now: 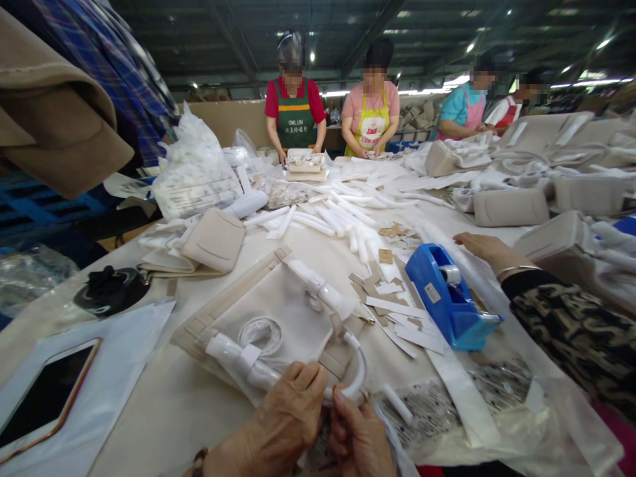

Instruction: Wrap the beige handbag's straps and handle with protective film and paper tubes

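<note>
On the bench [161, 394] lies a beige bag [298, 308], and to the right of it stands a blue tape dispenser [437, 295]. The left hand [293, 407] and right hand [358, 427], close together, pinch its white-wrapped handle [360, 368].

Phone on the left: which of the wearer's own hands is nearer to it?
Left. The left hand is to the right of the phone, at the bag; the right hand is farther right, at the bag's wrapped handle.
</note>
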{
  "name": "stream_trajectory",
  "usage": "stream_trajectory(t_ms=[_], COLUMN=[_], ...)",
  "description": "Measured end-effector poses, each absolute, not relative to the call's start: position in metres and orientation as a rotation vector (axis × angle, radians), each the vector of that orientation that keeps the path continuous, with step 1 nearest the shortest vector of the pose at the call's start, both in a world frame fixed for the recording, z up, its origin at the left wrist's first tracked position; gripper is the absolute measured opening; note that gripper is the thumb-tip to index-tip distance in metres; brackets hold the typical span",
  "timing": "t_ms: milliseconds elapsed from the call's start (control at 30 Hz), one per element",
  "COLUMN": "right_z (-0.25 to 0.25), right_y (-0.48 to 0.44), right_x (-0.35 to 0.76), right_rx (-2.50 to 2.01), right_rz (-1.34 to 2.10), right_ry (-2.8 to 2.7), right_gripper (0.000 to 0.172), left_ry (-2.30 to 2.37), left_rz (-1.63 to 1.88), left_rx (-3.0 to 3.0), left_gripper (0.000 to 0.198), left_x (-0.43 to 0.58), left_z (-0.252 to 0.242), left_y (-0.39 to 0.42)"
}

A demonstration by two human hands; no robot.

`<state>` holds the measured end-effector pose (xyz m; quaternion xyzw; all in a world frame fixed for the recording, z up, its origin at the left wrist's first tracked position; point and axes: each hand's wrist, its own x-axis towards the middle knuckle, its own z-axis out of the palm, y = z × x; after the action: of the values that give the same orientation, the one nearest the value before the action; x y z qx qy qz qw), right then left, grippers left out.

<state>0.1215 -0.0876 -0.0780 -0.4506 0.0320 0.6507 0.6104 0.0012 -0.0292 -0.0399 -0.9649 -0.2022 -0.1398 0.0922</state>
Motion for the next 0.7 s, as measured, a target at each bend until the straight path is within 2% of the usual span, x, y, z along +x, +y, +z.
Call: stream_trajectory(t_ms=[167,400,700], right_z=[-0.072,-0.064,-0.064], right_y=[-0.087,-0.088,-0.083], right_x=[0.119,0.115,0.123], right_rx=[-1.083,-1.052,-1.056], right_rz=[1.491,1.407,1.464], right_ry=[0.051,0.060,0.006], right_gripper=[0.066,0.062,0.059], left_ry=[-0.646,-0.686,-0.642], left_rz=[-0.462,-0.702,-1.045], left_rx=[-2.891,-2.776,-2.714], left_gripper=[0.011,0.028,0.029], left_x=[0.007,0.000,0.008], left_z=[-0.041,-0.042,-0.045], left_y=[-0.029,-0.030,-0.035])
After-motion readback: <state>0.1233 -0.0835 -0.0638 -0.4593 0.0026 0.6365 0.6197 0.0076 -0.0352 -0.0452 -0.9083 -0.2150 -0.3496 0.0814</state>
